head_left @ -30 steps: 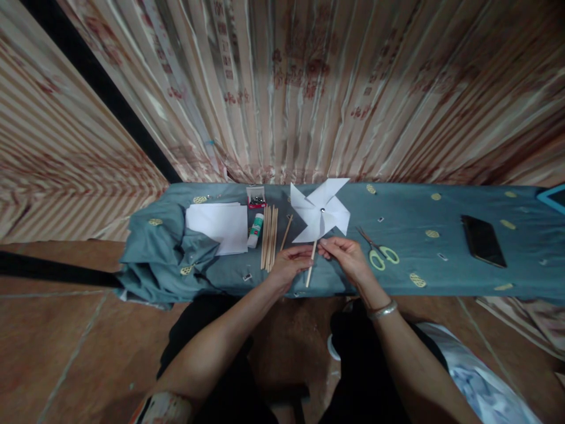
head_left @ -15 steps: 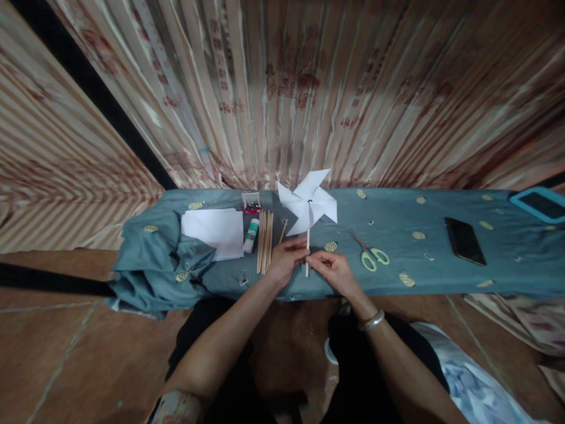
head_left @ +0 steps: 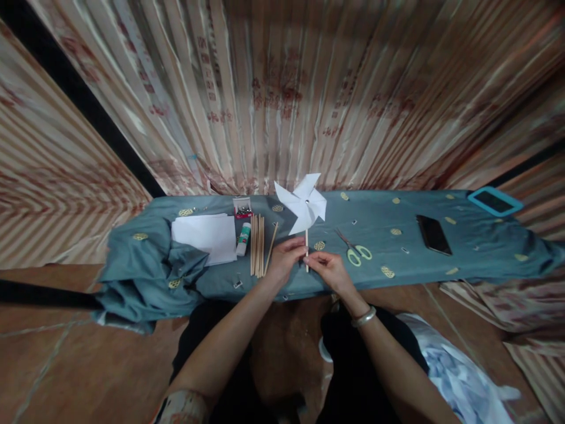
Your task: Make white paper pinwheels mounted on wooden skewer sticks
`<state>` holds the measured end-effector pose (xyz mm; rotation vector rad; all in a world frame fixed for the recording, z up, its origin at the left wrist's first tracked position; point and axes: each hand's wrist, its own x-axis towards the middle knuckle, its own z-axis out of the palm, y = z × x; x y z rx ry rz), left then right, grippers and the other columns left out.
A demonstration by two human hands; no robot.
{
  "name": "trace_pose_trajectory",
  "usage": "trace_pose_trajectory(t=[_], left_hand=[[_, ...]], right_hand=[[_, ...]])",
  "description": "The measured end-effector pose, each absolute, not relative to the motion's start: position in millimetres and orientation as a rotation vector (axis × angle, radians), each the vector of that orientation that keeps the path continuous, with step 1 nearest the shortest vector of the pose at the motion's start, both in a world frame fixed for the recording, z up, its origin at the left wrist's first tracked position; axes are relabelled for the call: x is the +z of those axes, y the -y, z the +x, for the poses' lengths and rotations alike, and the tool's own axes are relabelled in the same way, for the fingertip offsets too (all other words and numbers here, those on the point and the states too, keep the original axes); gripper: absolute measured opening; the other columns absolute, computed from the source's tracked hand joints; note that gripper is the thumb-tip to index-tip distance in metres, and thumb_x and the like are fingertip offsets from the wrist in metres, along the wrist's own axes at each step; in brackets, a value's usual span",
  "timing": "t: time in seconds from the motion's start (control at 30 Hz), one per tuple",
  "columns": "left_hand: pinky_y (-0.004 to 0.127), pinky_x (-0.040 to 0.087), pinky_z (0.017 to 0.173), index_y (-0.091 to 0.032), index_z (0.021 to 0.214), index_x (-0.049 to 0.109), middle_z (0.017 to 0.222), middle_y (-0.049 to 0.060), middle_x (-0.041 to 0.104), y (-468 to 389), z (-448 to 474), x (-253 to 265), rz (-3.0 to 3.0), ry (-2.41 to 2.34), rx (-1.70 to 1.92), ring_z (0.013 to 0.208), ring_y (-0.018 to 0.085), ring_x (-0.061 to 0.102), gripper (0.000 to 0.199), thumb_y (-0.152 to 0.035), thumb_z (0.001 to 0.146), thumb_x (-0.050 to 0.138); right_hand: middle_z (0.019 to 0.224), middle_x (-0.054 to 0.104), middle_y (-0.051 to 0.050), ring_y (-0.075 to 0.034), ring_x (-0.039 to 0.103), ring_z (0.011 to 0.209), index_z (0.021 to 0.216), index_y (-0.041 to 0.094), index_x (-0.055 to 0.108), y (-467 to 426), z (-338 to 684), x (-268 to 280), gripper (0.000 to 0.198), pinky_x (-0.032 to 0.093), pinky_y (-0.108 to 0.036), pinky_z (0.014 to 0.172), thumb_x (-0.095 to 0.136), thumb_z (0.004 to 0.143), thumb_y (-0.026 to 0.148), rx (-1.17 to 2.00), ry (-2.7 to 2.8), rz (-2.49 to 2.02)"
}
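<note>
A white paper pinwheel [head_left: 302, 203] on a thin wooden stick stands upright in front of me, a small metal pin head at its centre. My left hand [head_left: 286, 258] pinches the stick below the blades. Just beneath and to the right, my right hand [head_left: 327, 266] grips the same stick between thumb and fingers; both hands are closed. Left of my left hand lie a single wooden stick [head_left: 271, 250] and a row of several wooden sticks [head_left: 257, 244]. Green-handled scissors [head_left: 355, 250] rest to the right of my right hand.
A cloth-covered table [head_left: 375, 206] runs across the view. White paper sheets [head_left: 205, 238], a glue stick [head_left: 243, 238] and a small open box of metal pins [head_left: 242, 208] are at left. A black phone [head_left: 433, 234] and a blue-framed tablet [head_left: 495, 201] lie at right.
My view has shifted slightly, so the table's things appear further left. The pinwheel's blades have turned a little, and both hands keep hold of its stick.
</note>
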<state>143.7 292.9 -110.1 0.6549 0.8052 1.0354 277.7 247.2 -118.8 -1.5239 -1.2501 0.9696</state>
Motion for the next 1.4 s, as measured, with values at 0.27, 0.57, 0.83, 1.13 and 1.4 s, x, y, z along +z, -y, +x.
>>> trace_pose_trajectory(t=[0.27,0.57,0.83,1.13,1.4], left_hand=[[0.031,0.051,0.083,-0.019,0.083,0.078,0.086,0.005,0.077,-294.0,142.3,-126.0,0.991,-0.934,0.992,0.082,0.019,0.068,0.017,-0.022,0.066,0.077],[0.026,0.05,0.074,-0.021,0.087,0.078,0.086,0.005,0.074,-285.9,133.4,-135.5,1.452,-0.934,0.979,0.079,0.017,0.066,0.018,-0.016,0.076,0.065],[0.028,0.05,0.081,-0.023,0.089,0.078,0.09,0.004,0.073,-283.8,129.6,-133.7,1.787,-0.91,0.895,0.084,0.018,0.067,0.021,-0.013,0.08,0.061],[0.032,0.051,0.089,-0.021,0.096,0.077,0.096,0.008,0.073,-284.4,131.3,-142.0,1.953,-0.873,0.799,0.091,0.02,0.066,0.026,-0.014,0.084,0.056],[0.032,0.052,0.088,-0.023,0.095,0.077,0.094,0.007,0.073,-285.6,130.6,-143.3,1.956,-0.869,0.779,0.09,0.02,0.067,0.026,-0.015,0.085,0.055]], right_hand=[[0.06,0.068,-0.003,-0.014,0.053,0.053,0.066,0.019,0.072,-251.1,337.3,-91.5,0.052,0.041,-0.027,0.053,0.071,0.061,0.071,0.753,1.26,-1.705],[0.066,0.073,-0.006,-0.02,0.064,0.063,0.071,0.021,0.077,-251.0,453.4,-69.3,0.036,0.04,-0.028,0.056,0.062,0.075,0.054,0.187,1.472,-2.322],[0.066,0.073,-0.009,-0.025,0.068,0.065,0.066,0.022,0.076,-257.6,513.3,-71.8,0.023,0.041,-0.029,0.056,0.064,0.075,0.04,0.049,1.454,-2.628],[0.077,0.075,-0.012,-0.028,0.07,0.075,0.079,0.02,0.08,-277.9,551.0,-73.2,0.027,0.043,-0.032,0.06,0.064,0.08,0.042,0.031,1.464,-2.784],[0.079,0.073,-0.016,-0.025,0.067,0.072,0.079,0.015,0.079,-294.9,564.7,-79.1,0.02,0.039,-0.032,0.062,0.069,0.082,0.033,0.059,1.47,-2.809]])
